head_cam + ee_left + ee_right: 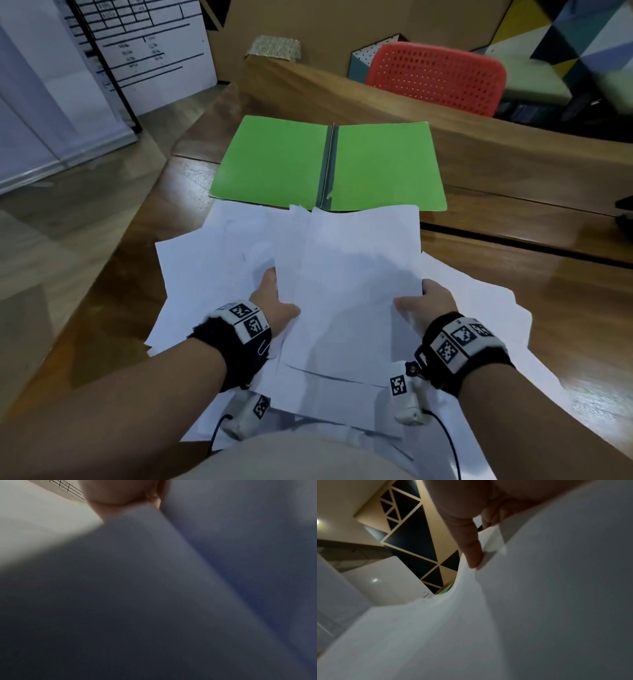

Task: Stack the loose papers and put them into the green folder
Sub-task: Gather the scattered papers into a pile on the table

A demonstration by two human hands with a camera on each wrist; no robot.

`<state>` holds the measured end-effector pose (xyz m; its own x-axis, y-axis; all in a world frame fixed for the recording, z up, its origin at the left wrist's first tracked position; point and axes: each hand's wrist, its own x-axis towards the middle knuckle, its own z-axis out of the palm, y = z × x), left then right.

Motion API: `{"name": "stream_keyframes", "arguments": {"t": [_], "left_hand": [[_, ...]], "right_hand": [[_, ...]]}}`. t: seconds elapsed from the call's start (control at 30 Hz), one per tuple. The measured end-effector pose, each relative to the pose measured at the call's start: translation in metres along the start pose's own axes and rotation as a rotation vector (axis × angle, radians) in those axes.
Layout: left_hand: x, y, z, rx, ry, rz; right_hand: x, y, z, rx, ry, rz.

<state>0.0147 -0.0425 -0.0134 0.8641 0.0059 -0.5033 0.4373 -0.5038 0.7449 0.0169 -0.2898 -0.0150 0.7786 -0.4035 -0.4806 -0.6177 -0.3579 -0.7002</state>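
A green folder (329, 164) lies open and flat on the wooden desk, spine toward me. Just in front of it, several white loose papers (219, 260) are spread in a messy overlapping pile. A few sheets (346, 274) are lifted above the pile. My left hand (274, 301) grips their left edge, thumb on top. My right hand (424, 301) pinches their right edge, thumb on top and fingers beneath. In the right wrist view a finger (472, 555) presses against the paper (539, 601). The left wrist view is mostly filled by shadowed paper (154, 588).
A red perforated chair (438, 78) stands behind the raised desk edge (342, 96). A whiteboard stand (144, 51) is at the far left on the floor. The desk edge drops away on the left.
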Motion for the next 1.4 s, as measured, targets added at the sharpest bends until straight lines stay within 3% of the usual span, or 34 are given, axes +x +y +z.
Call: {"name": "stream_keyframes", "arguments": {"t": [0.17, 0.3, 0.43, 0.53, 0.6, 0.7, 0.77, 0.83, 1.07, 1.23, 1.4], "left_hand": [[-0.010, 0.011, -0.017, -0.168, -0.069, 0.129], [-0.014, 0.020, -0.028, -0.359, -0.104, 0.187], [-0.016, 0.026, -0.018, -0.456, -0.111, 0.127], [-0.012, 0.023, -0.010, -0.162, -0.141, 0.093], [-0.006, 0.018, -0.011, 0.046, -0.139, 0.081], [0.009, 0.002, -0.030, 0.373, 0.192, -0.151], [0.014, -0.008, -0.048, 0.392, 0.313, -0.339], [0.019, -0.014, -0.055, 0.304, 0.273, -0.393], [0.020, -0.005, -0.054, 0.404, 0.162, -0.088], [0.014, 0.003, -0.054, 0.129, 0.183, 0.114], [0.017, -0.002, -0.043, -0.120, 0.146, 0.109]], "right_hand": [[0.006, 0.007, -0.025, -0.036, 0.139, 0.057], [0.008, 0.010, -0.027, 0.073, -0.022, 0.035], [0.014, 0.013, -0.012, 0.295, -0.175, 0.011], [0.008, 0.005, -0.006, 0.417, -0.236, -0.022], [0.014, 0.011, -0.005, 0.380, -0.181, -0.011], [0.025, 0.024, -0.009, 0.144, -0.041, 0.004], [0.026, 0.031, -0.011, 0.079, -0.022, 0.017], [0.026, 0.035, -0.013, 0.068, -0.017, 0.019], [0.023, 0.030, -0.014, 0.158, -0.055, 0.002], [0.027, 0.033, -0.020, 0.212, -0.080, 0.098], [0.018, 0.029, 0.002, 0.420, -0.206, 0.067]]}}
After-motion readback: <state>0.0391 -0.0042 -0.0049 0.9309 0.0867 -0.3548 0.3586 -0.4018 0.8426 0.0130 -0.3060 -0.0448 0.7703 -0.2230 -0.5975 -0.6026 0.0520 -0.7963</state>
